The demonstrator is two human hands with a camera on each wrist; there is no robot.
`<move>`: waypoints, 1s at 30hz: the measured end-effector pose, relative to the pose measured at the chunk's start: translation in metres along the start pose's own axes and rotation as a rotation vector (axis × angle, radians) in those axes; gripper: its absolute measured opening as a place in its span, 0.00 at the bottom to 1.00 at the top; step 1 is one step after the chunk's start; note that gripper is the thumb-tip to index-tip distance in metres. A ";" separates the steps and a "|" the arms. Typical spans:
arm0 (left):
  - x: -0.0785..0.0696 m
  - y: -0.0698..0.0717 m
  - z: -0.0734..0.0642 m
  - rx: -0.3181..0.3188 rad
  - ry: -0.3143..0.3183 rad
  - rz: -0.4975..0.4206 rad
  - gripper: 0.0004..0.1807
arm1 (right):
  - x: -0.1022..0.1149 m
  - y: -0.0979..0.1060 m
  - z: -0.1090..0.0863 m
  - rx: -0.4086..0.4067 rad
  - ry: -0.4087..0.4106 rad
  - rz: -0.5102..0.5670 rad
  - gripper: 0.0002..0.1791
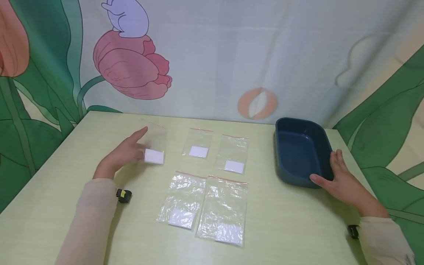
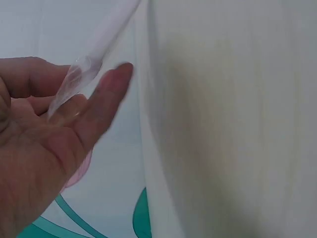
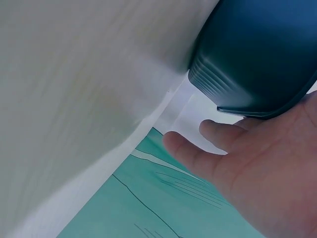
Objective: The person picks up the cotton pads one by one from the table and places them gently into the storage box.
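A clear zip-lock bag (image 1: 158, 138) with a white rectangle at its lower end is held at its side edge by my left hand (image 1: 124, 152). The index finger points out past its edge. In the left wrist view the bag (image 2: 89, 69) runs between the fingers into the palm. My right hand (image 1: 344, 182) rests against the near right corner of a dark blue tray (image 1: 296, 147), thumb at the near rim and fingers along the right side. From the right wrist, two fingers (image 3: 193, 153) reach out fairly straight below the tray wall.
On the pale table (image 1: 139, 235) lie two smaller zip-lock bags (image 1: 198, 141) (image 1: 233, 151) behind two larger ones (image 1: 183, 198) (image 1: 223, 209), each with a white rectangle inside. A printed curtain (image 1: 205, 66) hangs behind the table's far edge.
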State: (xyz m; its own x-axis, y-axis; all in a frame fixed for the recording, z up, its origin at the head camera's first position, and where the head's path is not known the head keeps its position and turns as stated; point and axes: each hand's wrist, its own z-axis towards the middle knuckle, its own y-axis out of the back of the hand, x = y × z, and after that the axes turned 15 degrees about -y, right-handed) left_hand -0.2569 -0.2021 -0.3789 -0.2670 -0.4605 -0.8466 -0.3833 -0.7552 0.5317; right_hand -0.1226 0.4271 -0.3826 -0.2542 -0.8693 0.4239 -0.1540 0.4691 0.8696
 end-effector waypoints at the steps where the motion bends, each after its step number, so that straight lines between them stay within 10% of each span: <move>1: -0.003 -0.001 0.001 -0.008 -0.020 0.000 0.53 | -0.001 0.000 0.000 0.003 -0.002 0.005 0.58; 30: -0.107 -0.069 0.049 -0.002 -0.309 -0.155 0.54 | -0.002 0.002 0.004 0.020 -0.024 0.019 0.61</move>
State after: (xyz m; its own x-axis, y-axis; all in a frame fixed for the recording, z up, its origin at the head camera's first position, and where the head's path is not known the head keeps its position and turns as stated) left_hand -0.2455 -0.0778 -0.3234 -0.4607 -0.1775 -0.8696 -0.4386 -0.8063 0.3969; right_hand -0.1266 0.4309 -0.3827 -0.2800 -0.8565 0.4336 -0.1678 0.4883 0.8564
